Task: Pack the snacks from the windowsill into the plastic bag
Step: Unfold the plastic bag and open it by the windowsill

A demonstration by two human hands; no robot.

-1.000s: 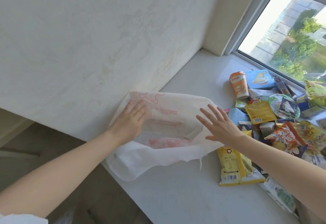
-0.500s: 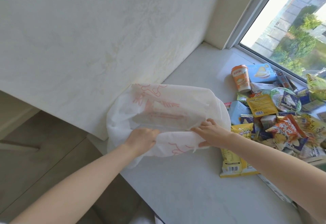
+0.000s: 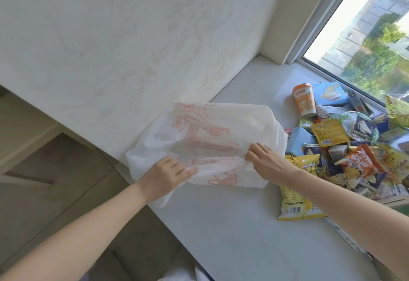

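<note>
A white plastic bag (image 3: 221,123) with red print lies on the pale windowsill (image 3: 232,225), against the wall. My left hand (image 3: 164,175) grips the bag's near edge on the left. My right hand (image 3: 266,159) pinches the same edge further right, and the mouth gapes between them. A heap of snacks (image 3: 354,147) sits to the right of the bag: an orange cup (image 3: 303,100), a light blue box (image 3: 332,93), a yellow flat pouch (image 3: 329,132) and a yellow chip packet (image 3: 294,201) partly under my right forearm.
The textured white wall (image 3: 132,48) rises right behind the bag. A window (image 3: 365,43) runs along the sill's far side behind the snacks. The sill's left edge drops to a brown floor (image 3: 55,192). Bare sill lies in front of the bag.
Both hands went from lying flat and open on the bag to gripping its near edge. The bag has been lifted and its mouth pulled apart.
</note>
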